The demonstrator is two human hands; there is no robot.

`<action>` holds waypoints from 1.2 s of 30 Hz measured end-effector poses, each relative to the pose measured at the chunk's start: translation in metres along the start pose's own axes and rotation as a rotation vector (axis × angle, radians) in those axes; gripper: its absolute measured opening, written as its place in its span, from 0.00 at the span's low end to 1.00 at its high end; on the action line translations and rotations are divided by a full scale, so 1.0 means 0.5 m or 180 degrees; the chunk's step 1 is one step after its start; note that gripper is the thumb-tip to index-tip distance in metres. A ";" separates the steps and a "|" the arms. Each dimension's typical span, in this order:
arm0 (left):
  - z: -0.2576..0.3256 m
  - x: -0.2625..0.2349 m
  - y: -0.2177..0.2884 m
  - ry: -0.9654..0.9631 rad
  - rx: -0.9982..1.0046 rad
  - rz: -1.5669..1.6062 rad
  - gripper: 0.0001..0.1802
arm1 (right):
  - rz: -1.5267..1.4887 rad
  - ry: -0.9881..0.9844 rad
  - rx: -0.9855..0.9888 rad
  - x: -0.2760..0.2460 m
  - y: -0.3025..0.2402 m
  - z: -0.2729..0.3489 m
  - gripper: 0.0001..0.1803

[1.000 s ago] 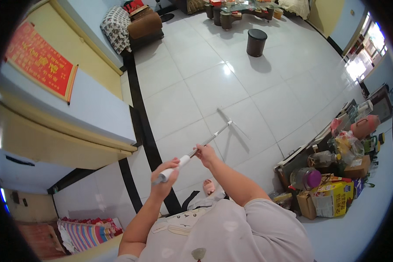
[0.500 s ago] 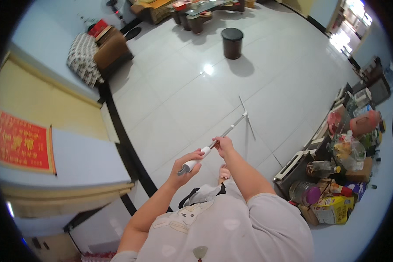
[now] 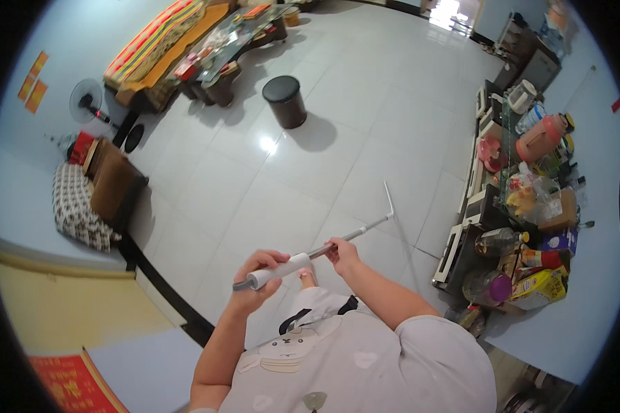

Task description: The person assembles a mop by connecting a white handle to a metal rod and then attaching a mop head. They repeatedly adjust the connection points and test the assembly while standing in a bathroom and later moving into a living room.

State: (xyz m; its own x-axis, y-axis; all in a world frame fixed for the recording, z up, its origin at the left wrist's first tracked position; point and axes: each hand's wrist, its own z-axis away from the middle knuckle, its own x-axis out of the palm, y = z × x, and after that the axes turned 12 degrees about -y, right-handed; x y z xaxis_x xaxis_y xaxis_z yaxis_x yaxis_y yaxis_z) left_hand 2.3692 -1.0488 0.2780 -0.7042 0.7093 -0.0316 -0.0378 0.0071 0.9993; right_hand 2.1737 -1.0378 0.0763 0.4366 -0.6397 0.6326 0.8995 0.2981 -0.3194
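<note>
1. The mop (image 3: 337, 241) ran in one long line from its white grip by the person's chest, up and to the right, to a thin flat head (image 3: 388, 201) resting on the white tiled floor (image 3: 365, 124).
2. There was one mop, and two hands were on it.
3. The left hand (image 3: 258, 270) was wrapped around the white grip at the near end (a grey loop hung off its tip).
4. The right hand (image 3: 340, 252) was closed on the metal pole just past the grip, so the pole ran out beyond both hands.
5. One dark round bin (image 3: 285, 101) stood well apart on the floor, one fan (image 3: 88, 100) stood at the left wall, and a crowded shelf (image 3: 523, 206) sat to the right.
</note>
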 end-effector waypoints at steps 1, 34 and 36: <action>-0.036 -0.025 0.007 0.0030 0.0055 0.0171 0.11 | -0.0103 0.0025 -0.0038 0.017 -0.012 -0.012 0.05; -1.271 0.120 0.174 -0.2775 -0.0048 -0.0692 0.06 | -0.2905 0.0288 -0.2178 0.089 -0.837 -0.382 0.03; -1.324 0.133 0.182 -0.2799 0.0289 -0.0967 0.06 | -0.2723 -0.0062 -0.2186 0.102 -0.940 -0.431 0.03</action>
State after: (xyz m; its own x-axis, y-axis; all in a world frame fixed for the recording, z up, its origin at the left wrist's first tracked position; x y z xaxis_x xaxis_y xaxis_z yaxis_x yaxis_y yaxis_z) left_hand 1.8495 -1.4675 0.3523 0.1177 0.9463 -0.3011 -0.0505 0.3085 0.9499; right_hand 1.7698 -1.3630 0.1067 -0.3221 -0.4340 0.8414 0.7073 -0.7010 -0.0908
